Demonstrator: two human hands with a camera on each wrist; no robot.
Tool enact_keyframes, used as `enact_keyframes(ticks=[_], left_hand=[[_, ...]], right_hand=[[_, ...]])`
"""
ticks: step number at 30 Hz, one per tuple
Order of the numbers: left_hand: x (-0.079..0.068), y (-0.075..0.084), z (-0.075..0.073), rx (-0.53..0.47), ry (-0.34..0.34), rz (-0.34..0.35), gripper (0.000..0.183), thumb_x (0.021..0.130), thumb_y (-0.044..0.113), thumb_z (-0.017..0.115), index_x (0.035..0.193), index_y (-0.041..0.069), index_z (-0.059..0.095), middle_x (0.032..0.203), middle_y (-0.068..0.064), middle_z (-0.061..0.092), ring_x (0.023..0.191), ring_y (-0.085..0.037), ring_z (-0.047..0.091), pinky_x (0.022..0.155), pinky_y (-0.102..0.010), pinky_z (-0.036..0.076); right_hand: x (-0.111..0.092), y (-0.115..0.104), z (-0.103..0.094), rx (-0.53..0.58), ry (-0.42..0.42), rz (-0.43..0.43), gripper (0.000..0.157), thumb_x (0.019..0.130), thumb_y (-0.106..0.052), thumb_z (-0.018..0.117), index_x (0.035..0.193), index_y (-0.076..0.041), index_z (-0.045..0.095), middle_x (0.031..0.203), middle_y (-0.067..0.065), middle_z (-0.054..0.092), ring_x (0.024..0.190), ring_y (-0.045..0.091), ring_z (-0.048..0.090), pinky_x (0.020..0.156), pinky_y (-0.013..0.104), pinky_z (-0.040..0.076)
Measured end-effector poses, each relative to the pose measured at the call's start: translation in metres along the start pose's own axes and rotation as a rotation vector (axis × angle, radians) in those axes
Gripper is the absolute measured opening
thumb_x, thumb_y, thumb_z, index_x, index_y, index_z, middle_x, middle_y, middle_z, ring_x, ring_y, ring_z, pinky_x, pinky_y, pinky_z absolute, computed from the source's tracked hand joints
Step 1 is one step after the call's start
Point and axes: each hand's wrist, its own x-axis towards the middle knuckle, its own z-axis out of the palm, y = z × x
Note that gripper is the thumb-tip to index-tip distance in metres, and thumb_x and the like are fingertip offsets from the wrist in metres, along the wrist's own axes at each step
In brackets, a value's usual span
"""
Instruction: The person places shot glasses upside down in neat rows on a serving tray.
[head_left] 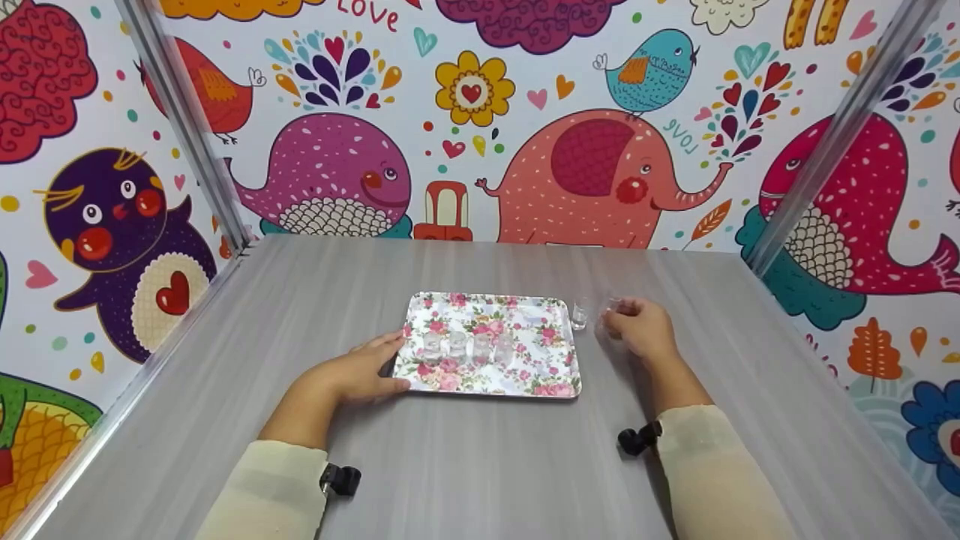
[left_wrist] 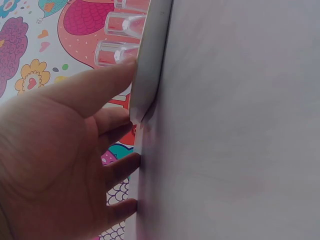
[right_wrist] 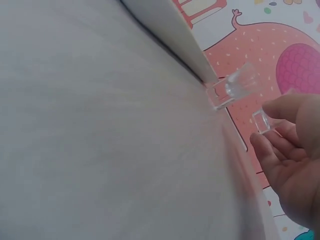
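Note:
A floral tray (head_left: 540,367) lies on the table with several small clear shot glasses (head_left: 456,346) standing in a row on its left half. My left hand (head_left: 367,367) rests against the tray's left end, thumb at the near corner, the other fingers loosely spread along the side and down on the table. Just off the tray's right edge, another clear shot glass (right_wrist: 232,87) stands upright on the table. To the right of it, my right hand (head_left: 645,326) pinches one more clear shot glass (right_wrist: 262,121) between thumb and fingers, its base showing past the fingertips.
The grey table (head_left: 480,465) reaches back to a wall (head_left: 480,150) printed with cartoon animals. Metal posts (head_left: 840,127) stand at the back corners. A black camera (head_left: 341,478) is worn at each wrist, by the cream sleeves (head_left: 262,487).

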Motion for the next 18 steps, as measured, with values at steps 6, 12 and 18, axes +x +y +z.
enact_keyframes(ticks=[6,12,18], left_hand=[[0.000,0.000,0.000,0.009,0.004,0.004,0.090,0.101,0.049,0.071,0.171,0.012,0.027,0.181,-0.008,0.020,0.164,-0.052,0.017,0.131,-0.072,0.019],[0.000,0.000,0.000,0.006,0.008,0.009,0.090,0.101,0.048,0.071,0.171,0.011,0.027,0.181,-0.008,0.021,0.164,-0.053,0.018,0.131,-0.073,0.019],[-0.002,0.002,0.000,0.002,0.011,0.001,0.090,0.100,0.048,0.072,0.171,0.012,0.028,0.181,-0.007,0.021,0.165,-0.048,0.019,0.131,-0.070,0.020]], right_hand=[[-0.002,-0.009,-0.004,0.024,0.026,-0.012,0.045,0.103,-0.035,0.071,0.141,-0.011,0.065,0.133,0.012,0.066,0.117,0.025,0.064,0.100,0.030,0.060],[-0.005,-0.019,-0.006,0.029,0.039,-0.023,0.047,0.103,-0.038,0.073,0.142,-0.013,0.064,0.137,0.011,0.064,0.125,0.028,0.060,0.111,0.039,0.055],[-0.006,-0.023,-0.001,-0.004,0.073,-0.137,0.043,0.101,-0.035,0.075,0.134,-0.007,0.070,0.129,0.014,0.070,0.115,0.024,0.063,0.093,0.022,0.055]])
